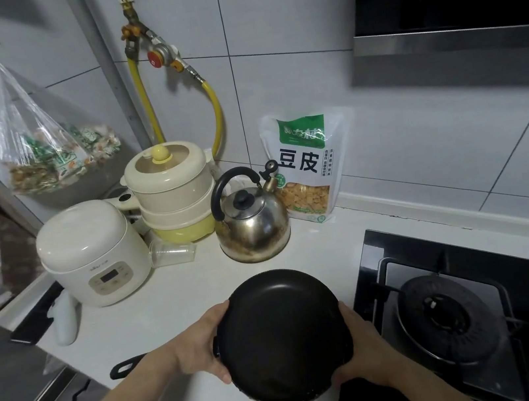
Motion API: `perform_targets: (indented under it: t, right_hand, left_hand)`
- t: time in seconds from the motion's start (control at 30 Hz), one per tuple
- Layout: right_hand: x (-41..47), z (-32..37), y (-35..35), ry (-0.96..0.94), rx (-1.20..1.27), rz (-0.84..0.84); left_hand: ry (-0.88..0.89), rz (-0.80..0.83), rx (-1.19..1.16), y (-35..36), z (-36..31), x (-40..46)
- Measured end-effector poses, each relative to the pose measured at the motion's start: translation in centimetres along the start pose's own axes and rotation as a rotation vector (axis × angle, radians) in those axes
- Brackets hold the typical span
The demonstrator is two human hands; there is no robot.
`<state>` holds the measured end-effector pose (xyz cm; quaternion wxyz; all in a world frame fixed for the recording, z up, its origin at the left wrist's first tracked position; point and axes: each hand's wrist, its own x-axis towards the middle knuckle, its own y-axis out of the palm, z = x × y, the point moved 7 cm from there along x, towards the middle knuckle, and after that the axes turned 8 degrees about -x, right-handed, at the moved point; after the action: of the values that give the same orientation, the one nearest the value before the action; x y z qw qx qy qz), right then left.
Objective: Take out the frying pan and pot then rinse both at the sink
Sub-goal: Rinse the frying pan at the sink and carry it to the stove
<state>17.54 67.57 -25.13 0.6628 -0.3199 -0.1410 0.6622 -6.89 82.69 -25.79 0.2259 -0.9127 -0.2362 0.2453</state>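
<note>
A black frying pan (pixel 279 333) is held just above the white counter's front edge, tilted with its inside facing me. My left hand (pixel 203 345) grips its left rim and my right hand (pixel 363 354) grips its right rim. A black handle (pixel 126 366) sticks out to the left behind my left wrist; I cannot tell whether it belongs to this pan or to another one beneath it. No sink is in view.
A steel kettle (pixel 251 223), a cream rice cooker (pixel 91 255), a stacked cream-and-yellow steamer pot (pixel 172 194) and a food bag (pixel 308 165) stand at the counter's back. A black gas hob (pixel 454 312) lies right. A hanging plastic bag (pixel 46 144) is upper left.
</note>
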Motion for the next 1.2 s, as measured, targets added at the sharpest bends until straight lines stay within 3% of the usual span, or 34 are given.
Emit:
perform_targets:
  t: [0.23,0.4,0.67,0.83,1.2]
  right_hand:
    - [0.0,-0.4,0.1,0.050,-0.080,0.039]
    - [-0.4,-0.4,0.2,0.062,-0.161,0.033]
    - [-3.4,-0.9,-2.7,0.054,-0.297,-0.121]
    - [-6.2,-1.4,-6.7,0.081,-0.386,-0.214]
    - [-17.9,-4.1,-15.1,0.261,-0.459,-0.441]
  left_hand:
    - [-0.050,0.027,0.017,0.1,0.9,0.1]
    - [-0.052,0.009,0.151,-0.4,-0.1,-0.1]
    - [0.051,-0.232,0.280,-1.8,-4.1,-1.4]
    - [0.113,-0.217,0.416,-0.9,-7.6,-1.7]
    - [0.296,-0.140,0.404,3.7,-17.9,1.1]
